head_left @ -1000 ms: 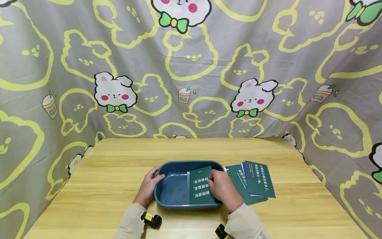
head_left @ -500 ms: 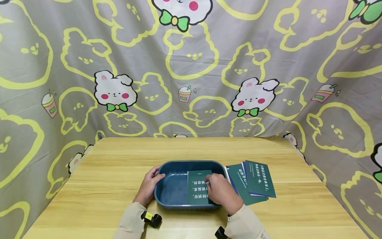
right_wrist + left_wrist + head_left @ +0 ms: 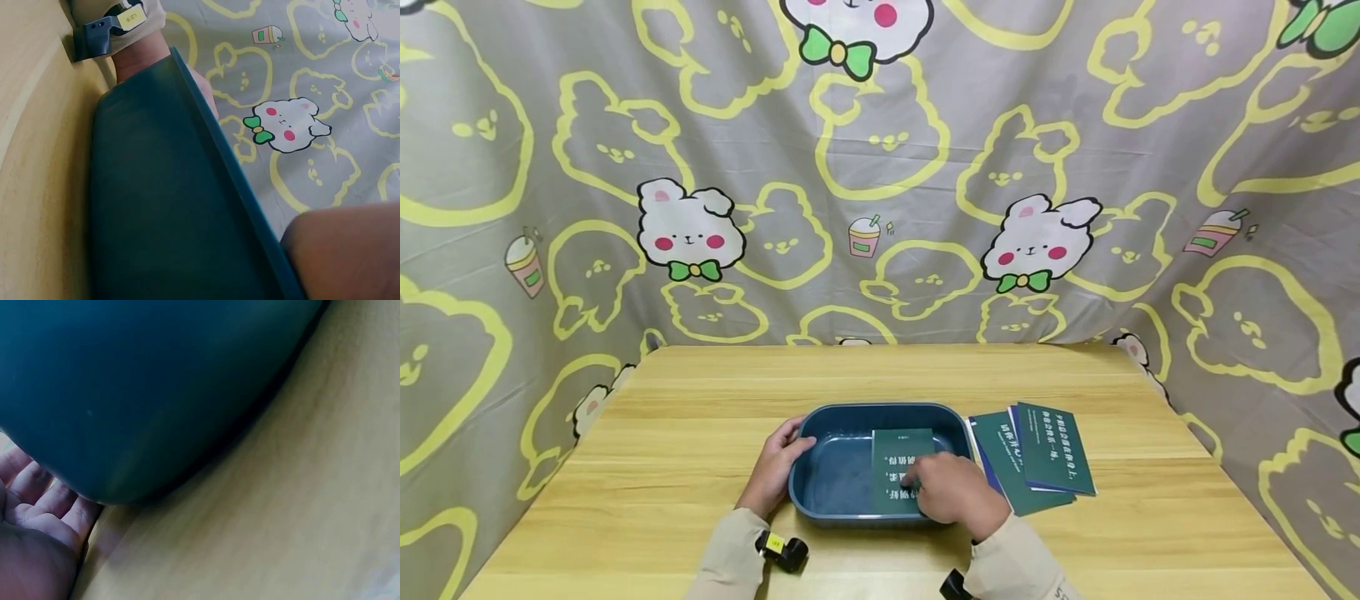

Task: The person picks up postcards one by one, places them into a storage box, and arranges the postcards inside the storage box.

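A dark teal rectangular tub (image 3: 838, 492) stands on the table in the head view. My left hand (image 3: 775, 462) grips its left end, thumb over the rim; its fingers lie against the outer wall in the left wrist view. Inside the tub, on the right side, lies a dark green card (image 3: 891, 446) with white printed characters. My right hand (image 3: 951, 492) reaches over the tub's right part, its extended index finger touching that card and its other fingers folded. In the right wrist view the tub's outer wall (image 3: 162, 187) hides most of this hand.
To the right of the tub lies a fanned-out pile of green cards (image 3: 1060, 462) with white lettering, some edges showing blue and white. The wooden table (image 3: 625, 492) ends at a grey curtain (image 3: 917, 208) with cartoon rabbits behind and at both sides.
The green card now lies flat and straighter in the tub. My right hand has let go of its right edge and moved slightly left and toward me onto it. The left hand stays put.
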Action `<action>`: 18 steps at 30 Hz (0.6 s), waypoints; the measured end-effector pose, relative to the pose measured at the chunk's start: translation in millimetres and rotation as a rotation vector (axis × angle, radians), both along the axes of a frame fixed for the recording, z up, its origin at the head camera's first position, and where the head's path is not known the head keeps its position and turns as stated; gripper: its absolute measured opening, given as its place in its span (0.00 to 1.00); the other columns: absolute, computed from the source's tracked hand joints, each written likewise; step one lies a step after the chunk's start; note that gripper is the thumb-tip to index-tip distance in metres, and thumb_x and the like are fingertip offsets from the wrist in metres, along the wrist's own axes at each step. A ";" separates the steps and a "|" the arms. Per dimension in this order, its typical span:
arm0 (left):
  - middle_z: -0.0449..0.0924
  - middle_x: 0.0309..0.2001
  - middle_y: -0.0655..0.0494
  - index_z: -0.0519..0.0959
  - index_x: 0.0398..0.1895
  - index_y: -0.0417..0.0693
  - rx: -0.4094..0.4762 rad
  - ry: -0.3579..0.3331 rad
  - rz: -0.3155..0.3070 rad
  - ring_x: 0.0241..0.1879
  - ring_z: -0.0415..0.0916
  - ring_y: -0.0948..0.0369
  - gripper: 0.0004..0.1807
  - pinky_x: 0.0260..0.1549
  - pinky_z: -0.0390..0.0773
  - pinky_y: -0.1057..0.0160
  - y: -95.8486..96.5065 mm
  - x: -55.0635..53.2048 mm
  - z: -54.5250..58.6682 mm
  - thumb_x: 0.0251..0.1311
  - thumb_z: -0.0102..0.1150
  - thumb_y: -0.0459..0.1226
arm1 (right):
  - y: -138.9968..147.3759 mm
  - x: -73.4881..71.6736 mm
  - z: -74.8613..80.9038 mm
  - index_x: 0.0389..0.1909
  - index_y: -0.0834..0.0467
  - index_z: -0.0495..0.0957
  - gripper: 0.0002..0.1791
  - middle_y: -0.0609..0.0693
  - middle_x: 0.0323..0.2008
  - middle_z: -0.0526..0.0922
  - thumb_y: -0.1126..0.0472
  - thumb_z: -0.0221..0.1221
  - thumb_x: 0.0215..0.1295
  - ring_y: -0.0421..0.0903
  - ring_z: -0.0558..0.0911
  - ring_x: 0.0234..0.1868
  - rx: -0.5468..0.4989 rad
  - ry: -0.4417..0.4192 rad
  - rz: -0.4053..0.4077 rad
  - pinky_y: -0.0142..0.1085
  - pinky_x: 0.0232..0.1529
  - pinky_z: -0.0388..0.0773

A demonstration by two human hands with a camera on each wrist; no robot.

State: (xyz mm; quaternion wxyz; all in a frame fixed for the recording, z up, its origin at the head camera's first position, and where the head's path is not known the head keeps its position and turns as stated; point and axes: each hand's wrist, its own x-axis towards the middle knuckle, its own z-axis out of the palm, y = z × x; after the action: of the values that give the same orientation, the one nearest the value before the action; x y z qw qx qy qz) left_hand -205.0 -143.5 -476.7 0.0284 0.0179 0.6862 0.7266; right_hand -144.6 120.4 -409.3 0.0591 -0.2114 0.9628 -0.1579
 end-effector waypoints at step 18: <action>0.74 0.56 0.38 0.69 0.62 0.33 -0.009 0.007 0.000 0.53 0.74 0.51 0.22 0.48 0.74 0.65 0.7 0.8 1.1 0.65 0.53 0.30 | -11.8 1.8 -3.1 0.49 0.54 0.83 0.20 0.48 0.47 0.81 0.52 0.44 0.71 0.51 0.79 0.49 0.162 -0.085 -0.016 0.53 0.47 0.74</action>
State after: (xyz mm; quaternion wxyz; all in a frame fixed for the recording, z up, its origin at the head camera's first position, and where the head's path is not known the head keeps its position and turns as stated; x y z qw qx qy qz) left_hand -204.1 -142.8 -475.6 0.0260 0.0202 0.6896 0.7235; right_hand -142.8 108.6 -412.4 0.1156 -0.1912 0.9707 -0.0887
